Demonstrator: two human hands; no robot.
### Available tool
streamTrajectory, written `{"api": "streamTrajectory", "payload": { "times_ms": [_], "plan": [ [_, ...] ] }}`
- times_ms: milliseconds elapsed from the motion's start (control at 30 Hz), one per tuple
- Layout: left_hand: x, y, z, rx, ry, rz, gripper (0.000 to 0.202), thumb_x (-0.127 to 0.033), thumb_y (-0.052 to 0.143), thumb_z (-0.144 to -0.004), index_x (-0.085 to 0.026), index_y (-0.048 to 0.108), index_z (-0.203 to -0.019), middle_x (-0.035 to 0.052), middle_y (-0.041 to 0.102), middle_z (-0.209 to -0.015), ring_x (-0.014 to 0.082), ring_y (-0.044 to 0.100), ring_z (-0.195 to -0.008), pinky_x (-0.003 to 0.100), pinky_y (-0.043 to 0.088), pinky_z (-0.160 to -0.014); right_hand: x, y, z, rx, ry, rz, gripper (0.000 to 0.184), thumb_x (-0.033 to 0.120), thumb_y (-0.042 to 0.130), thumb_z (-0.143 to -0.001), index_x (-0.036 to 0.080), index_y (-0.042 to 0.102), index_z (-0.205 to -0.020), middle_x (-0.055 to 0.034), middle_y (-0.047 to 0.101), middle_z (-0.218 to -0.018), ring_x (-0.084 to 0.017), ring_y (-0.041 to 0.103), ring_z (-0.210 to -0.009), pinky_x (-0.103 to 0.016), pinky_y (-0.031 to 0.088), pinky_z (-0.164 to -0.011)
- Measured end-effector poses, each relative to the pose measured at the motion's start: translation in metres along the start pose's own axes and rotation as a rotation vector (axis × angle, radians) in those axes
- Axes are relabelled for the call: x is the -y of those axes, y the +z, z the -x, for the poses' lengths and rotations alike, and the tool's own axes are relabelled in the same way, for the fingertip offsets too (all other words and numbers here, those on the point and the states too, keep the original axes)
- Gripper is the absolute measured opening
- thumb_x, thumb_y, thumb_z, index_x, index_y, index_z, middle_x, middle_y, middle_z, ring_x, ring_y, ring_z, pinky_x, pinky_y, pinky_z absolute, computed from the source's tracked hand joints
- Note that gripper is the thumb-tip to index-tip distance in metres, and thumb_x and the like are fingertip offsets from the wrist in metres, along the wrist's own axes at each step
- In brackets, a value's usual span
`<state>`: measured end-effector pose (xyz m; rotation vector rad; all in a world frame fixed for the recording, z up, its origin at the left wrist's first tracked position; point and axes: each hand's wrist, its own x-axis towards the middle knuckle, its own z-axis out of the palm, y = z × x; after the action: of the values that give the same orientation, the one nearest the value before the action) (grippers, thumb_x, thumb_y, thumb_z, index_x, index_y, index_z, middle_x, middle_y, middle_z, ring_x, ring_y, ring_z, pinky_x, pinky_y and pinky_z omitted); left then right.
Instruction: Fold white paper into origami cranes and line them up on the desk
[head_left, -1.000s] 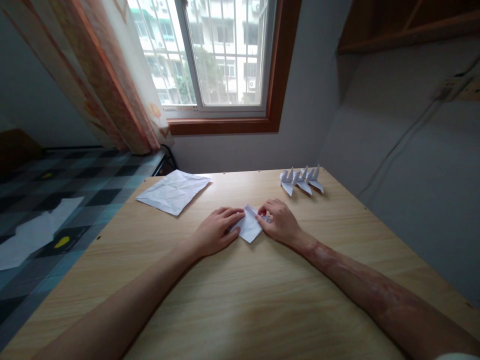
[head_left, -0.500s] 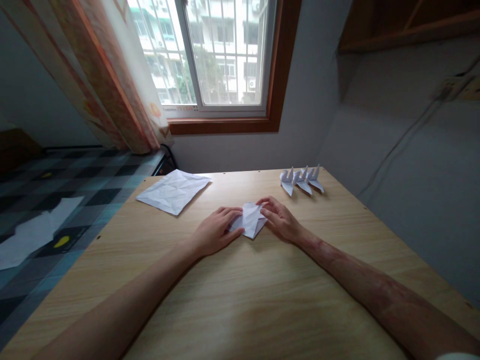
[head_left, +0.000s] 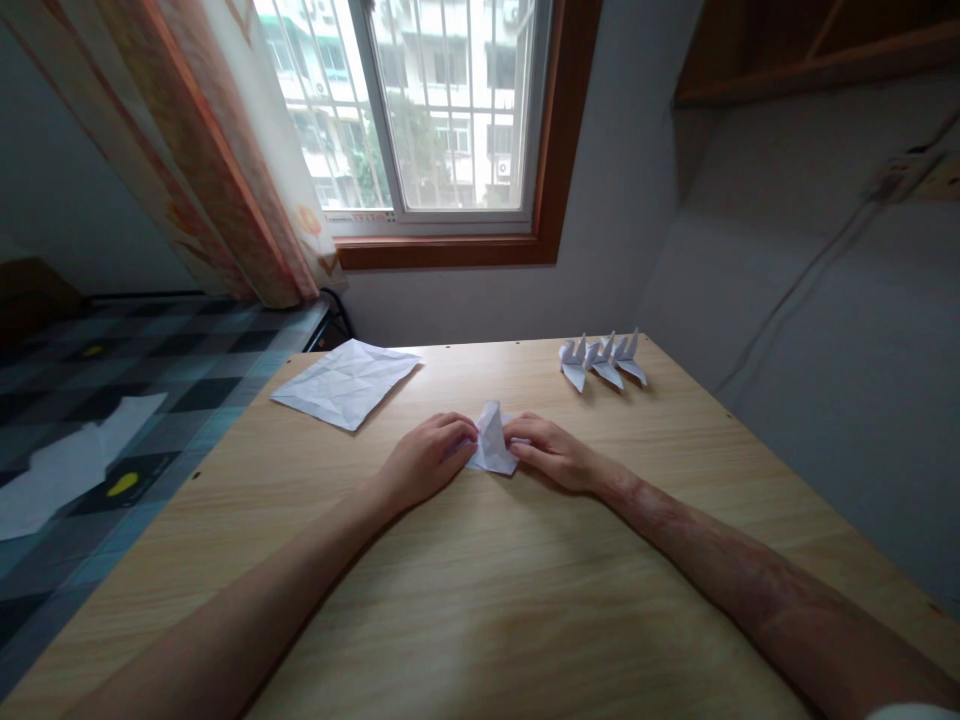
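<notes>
"Where is the small, folded piece of white paper (head_left: 494, 442)?"

"On the far half of the pale, wood-grained rectangular table (head_left: 480, 590), near the middle of its width; a narrow flap stands up from it, pointing towards the table's far edge."

"And the fingers?"

"The bare left hand (head_left: 431, 455) has its fingers bent and close to the thumb, with the paper's left side held under and between them; the bare right hand (head_left: 553, 452) has its fingers curled in, thumb just beside them, holding the paper's right side; the exact fingertip contact is too small to tell."

"What else is on the table?"

"By its far left corner, a flat, creased white paper sheet (head_left: 349, 382); by its far right corner, three folded white paper birds (head_left: 604, 362) in a row, close together, wings spread."

"And around it?"

"To the table's left, a bed with a dark, blue-grey checked cover (head_left: 217, 350), bearing loose white paper (head_left: 67, 470); beyond the table's far edge, a barred window in a reddish-brown wooden frame (head_left: 450, 130), with a long, orange-and-cream patterned curtain (head_left: 187, 150) at its left side; above and beyond the table's right side, a brown wooden wall shelf (head_left: 825, 75)."
</notes>
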<state>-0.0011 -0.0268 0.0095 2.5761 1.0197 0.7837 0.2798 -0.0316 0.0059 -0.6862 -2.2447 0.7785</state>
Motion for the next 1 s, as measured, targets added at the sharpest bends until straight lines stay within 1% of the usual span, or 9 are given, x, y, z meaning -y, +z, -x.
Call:
{"api": "streamTrajectory", "payload": {
  "times_ms": [133,267,367,467,600,733,833,933,1000],
  "plan": [
    [-0.002,-0.001,-0.001,-0.004,0.004,0.059,0.019,-0.029,0.058,-0.108,-0.024,0.075,-0.104,0.0073,0.08,-0.117,0.0227,0.076,-0.109,0.036,0.061,-0.099,0.008,-0.003,-0.001,0.098,-0.096,0.129,0.031,0.03,0.053,-0.112,0.025,0.079,-0.128,-0.0087,0.078,-0.135,-0.027,0.069,-0.126,-0.046,0.049,-0.119],
    [-0.008,-0.004,0.0,-0.009,-0.007,0.052,0.024,-0.025,0.052,-0.108,-0.022,0.074,-0.099,0.0087,0.076,-0.113,0.0199,0.076,-0.096,0.032,0.062,-0.089,0.009,-0.002,-0.001,0.117,-0.135,0.213,0.035,0.036,0.068,-0.107,0.029,0.076,-0.141,-0.0089,0.074,-0.145,-0.029,0.067,-0.131,-0.048,0.05,-0.119],
    [-0.014,-0.008,0.002,0.016,-0.005,0.058,0.017,-0.026,0.058,-0.101,-0.022,0.073,-0.106,0.0088,0.074,-0.12,0.0191,0.075,-0.091,0.032,0.061,-0.085,0.007,0.002,0.0,0.114,-0.15,0.256,0.043,0.039,0.077,-0.102,0.03,0.074,-0.144,-0.0096,0.073,-0.146,-0.03,0.066,-0.132,-0.049,0.051,-0.12],
    [-0.016,-0.01,0.004,0.059,0.02,0.069,0.025,-0.039,0.072,-0.097,-0.024,0.073,-0.117,0.0089,0.073,-0.127,0.0213,0.075,-0.094,0.034,0.061,-0.085,0.005,0.006,0.001,0.08,-0.152,0.261,0.03,0.034,0.075,-0.103,0.029,0.08,-0.133,-0.0096,0.075,-0.14,-0.029,0.069,-0.128,-0.047,0.053,-0.117],
    [-0.011,-0.004,0.004,0.019,-0.038,0.009,0.041,-0.058,0.083,-0.09,-0.025,0.074,-0.113,0.0082,0.074,-0.121,0.0228,0.076,-0.093,0.034,0.061,-0.08,0.004,0.009,0.002,0.016,-0.117,0.234,0.023,0.026,0.073,-0.102,0.027,0.082,-0.124,-0.0099,0.079,-0.132,-0.028,0.073,-0.121,-0.047,0.057,-0.112],
    [-0.007,-0.001,0.003,0.018,-0.047,0.013,0.04,-0.058,0.084,-0.091,-0.025,0.075,-0.11,0.0063,0.075,-0.116,0.0224,0.076,-0.093,0.032,0.061,-0.079,0.005,0.01,0.002,-0.016,-0.094,0.196,0.016,0.03,0.079,-0.098,0.027,0.082,-0.114,-0.009,0.08,-0.129,-0.027,0.075,-0.118,-0.046,0.059,-0.109],
    [-0.007,-0.001,0.002,0.01,-0.052,0.023,0.04,-0.056,0.083,-0.092,-0.025,0.077,-0.117,0.007,0.076,-0.12,0.0243,0.076,-0.098,0.033,0.061,-0.081,0.003,0.011,0.002,-0.043,-0.085,0.181,0.007,0.028,0.075,-0.1,0.026,0.082,-0.099,-0.0081,0.082,-0.124,-0.026,0.076,-0.113,-0.044,0.06,-0.106],
    [-0.007,-0.001,0.001,-0.008,-0.071,0.051,0.035,-0.05,0.082,-0.093,-0.024,0.079,-0.117,0.0079,0.076,-0.124,0.0255,0.075,-0.103,0.033,0.061,-0.085,0.0,0.013,0.002,-0.088,-0.055,0.155,0.017,0.022,0.07,-0.101,0.024,0.075,-0.084,-0.0078,0.082,-0.119,-0.024,0.076,-0.107,-0.041,0.061,-0.102],
    [-0.005,-0.001,0.0,-0.008,-0.098,0.091,0.029,-0.046,0.081,-0.094,-0.022,0.081,-0.11,0.0079,0.077,-0.119,0.024,0.074,-0.099,0.033,0.06,-0.085,-0.003,0.014,0.002,-0.104,-0.045,0.145,0.016,0.018,0.071,-0.098,0.023,0.07,-0.082,-0.0085,0.082,-0.119,-0.024,0.076,-0.107,-0.04,0.06,-0.099]
  ]
}}
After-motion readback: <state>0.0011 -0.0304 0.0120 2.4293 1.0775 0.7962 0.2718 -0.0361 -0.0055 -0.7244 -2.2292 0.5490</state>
